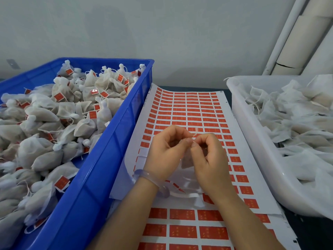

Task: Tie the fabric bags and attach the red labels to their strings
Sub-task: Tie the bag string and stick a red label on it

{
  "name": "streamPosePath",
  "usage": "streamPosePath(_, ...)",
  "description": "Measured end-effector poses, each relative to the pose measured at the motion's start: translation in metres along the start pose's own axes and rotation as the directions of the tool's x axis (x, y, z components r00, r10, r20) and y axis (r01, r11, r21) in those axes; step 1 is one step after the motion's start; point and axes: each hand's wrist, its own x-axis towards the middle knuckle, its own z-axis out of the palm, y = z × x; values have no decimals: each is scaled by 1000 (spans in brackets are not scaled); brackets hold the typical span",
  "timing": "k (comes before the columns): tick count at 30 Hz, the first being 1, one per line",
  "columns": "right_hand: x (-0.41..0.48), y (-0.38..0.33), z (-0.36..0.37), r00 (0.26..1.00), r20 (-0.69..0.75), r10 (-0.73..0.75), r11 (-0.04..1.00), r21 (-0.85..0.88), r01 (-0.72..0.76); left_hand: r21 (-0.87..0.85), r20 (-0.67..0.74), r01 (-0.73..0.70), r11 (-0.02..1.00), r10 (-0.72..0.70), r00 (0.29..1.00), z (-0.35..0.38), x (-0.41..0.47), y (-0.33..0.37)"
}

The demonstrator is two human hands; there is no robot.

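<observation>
My left hand (166, 150) and my right hand (207, 156) meet fingertip to fingertip above a sheet of red labels (187, 112). Both pinch the thin string (195, 131) of a small fabric bag (186, 160), which hangs blurred between my palms. A second sheet of red labels (182, 230) lies nearer to me, partly under the first. The blue crate (100, 170) at the left holds several tied fabric bags (59, 112) with red labels on their strings. The white tub (252, 141) at the right holds several untied fabric bags (295, 120).
A pale bangle (153, 179) sits on my left wrist. Peeled white backing strips (185, 194) curl on the sheet below my wrists. A grey wall stands behind the table, with white pipes (292, 37) at the far right.
</observation>
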Motion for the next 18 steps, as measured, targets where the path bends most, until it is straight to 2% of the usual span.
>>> streamPosePath(4,0,0,1,999,-31,-34,999,2,34,134,31,-40,990,36,999,1,-1,1)
streamPosePath(8,1,2,1,998,-48,-43,999,-26,42,358,39,-118,926,111,993,3,-3,3)
streamPosePath(10,1,3,1,997,-53,-51,998,-48,48,417,36,-127,900,123,992,5,-3,3)
streamPosePath(15,3,3,4,995,-48,-84,990,-118,77,463,-7,-58,884,69,998,10,-7,5)
streamPosePath(17,2,3,4,993,-41,-108,984,-144,101,385,-8,18,923,-16,1000,9,-7,6)
streamPosePath(18,2,2,5,992,-41,-117,983,-146,110,290,6,86,953,-92,996,7,-7,6)
